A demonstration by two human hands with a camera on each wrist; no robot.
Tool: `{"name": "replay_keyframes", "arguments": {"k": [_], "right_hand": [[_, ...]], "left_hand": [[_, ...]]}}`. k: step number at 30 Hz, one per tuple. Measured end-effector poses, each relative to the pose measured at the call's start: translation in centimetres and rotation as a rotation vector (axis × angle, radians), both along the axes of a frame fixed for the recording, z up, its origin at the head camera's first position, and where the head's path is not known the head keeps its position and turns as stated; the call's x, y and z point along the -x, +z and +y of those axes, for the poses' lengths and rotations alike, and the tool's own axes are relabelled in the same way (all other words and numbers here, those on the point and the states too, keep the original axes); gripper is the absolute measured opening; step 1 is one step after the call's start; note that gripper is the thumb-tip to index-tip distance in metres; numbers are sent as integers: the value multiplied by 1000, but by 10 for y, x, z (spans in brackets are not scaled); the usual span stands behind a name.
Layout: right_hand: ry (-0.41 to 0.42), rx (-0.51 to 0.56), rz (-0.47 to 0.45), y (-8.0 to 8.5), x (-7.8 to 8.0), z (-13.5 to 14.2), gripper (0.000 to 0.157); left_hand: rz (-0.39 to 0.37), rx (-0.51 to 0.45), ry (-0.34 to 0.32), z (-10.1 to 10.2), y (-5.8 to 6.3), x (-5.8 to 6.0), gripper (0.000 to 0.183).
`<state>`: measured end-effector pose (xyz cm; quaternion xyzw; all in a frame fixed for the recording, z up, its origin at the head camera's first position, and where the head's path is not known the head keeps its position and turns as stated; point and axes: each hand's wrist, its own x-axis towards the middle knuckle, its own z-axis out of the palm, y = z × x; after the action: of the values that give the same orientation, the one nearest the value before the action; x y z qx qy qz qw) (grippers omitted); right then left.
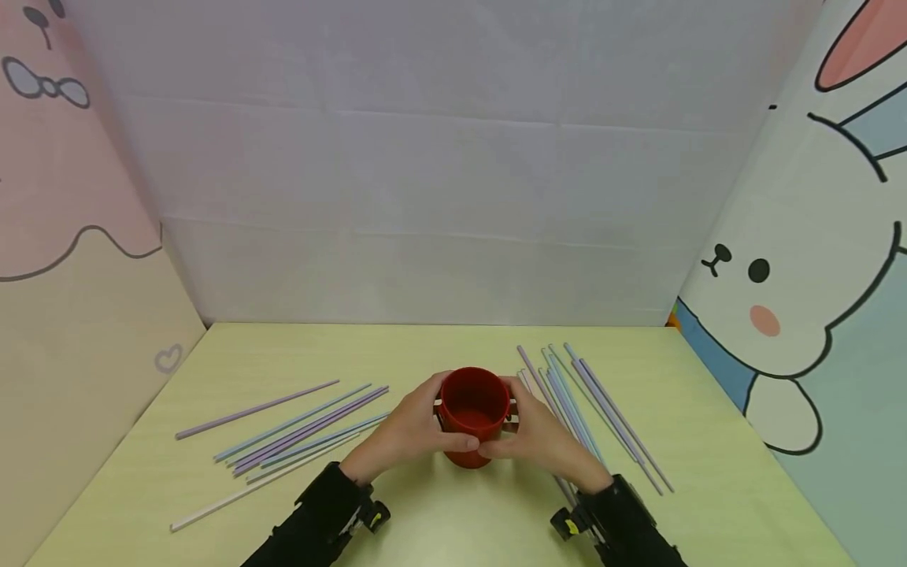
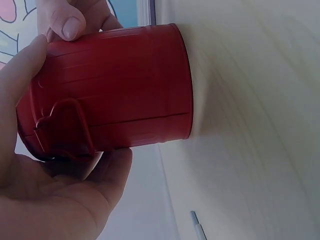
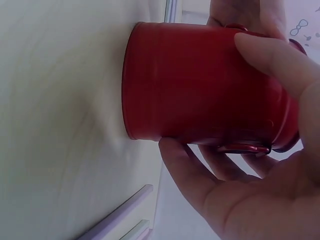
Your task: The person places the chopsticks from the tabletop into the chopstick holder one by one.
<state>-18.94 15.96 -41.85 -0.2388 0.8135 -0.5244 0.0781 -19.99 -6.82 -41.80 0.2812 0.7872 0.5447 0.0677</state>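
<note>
A red metal bucket [image 1: 473, 403], shaped like a small bin with a handle loop on each side, stands upright between both hands near the middle of the table. My left hand [image 1: 413, 425] holds its left side, thumb across the front and fingers curled round behind the handle. From the right, my right hand [image 1: 535, 429] grips it the same way, the thumbs almost meeting at the front. In the left wrist view the bucket [image 2: 115, 90] shows its handle loop and a seam. Its lower wall [image 3: 175, 80] is bare in the right wrist view. The inside looks hollow from above.
Several thin pastel sticks [image 1: 272, 407] lie slanted on the pale yellow table [image 1: 453, 524] at the left. More purple, blue and white sticks [image 1: 627, 429] lie at the right, some partly behind the right hand and forearm. A pale wall [image 1: 439, 173] stands behind the table.
</note>
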Motion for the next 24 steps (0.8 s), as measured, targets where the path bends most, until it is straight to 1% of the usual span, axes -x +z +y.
{"name": "replay_keyframes", "arguments": {"k": [3,6,8,10,13,14,16,21,24], "right_hand": [[18,-2,26,1,-3,1,84],[38,1,56,1,-5,0,84],[49,9,74,1,-5,0,85],[57,22,86,0,-5,-1,86],[59,23,99,0,-5,-1,87],[56,17,99,0,-5,0,88],[59,-6,103,2,-6,1,87],[72,-114,110,10,-4,12,82],[51,-198,125,14,-2,23,79]], "left_hand": [[-8,-30,-22,2,10,-9,81],[6,-57,-41,2,15,-14,77],[26,-61,-47,2,10,-13,76],[39,-59,-50,2,2,-9,77],[46,-36,-40,0,-9,-4,80],[46,-27,-35,0,-10,-3,80],[44,-15,-26,-1,-13,-2,81],[21,-10,-22,-1,-14,-2,82],[21,-4,-19,0,-14,-2,81]]}}
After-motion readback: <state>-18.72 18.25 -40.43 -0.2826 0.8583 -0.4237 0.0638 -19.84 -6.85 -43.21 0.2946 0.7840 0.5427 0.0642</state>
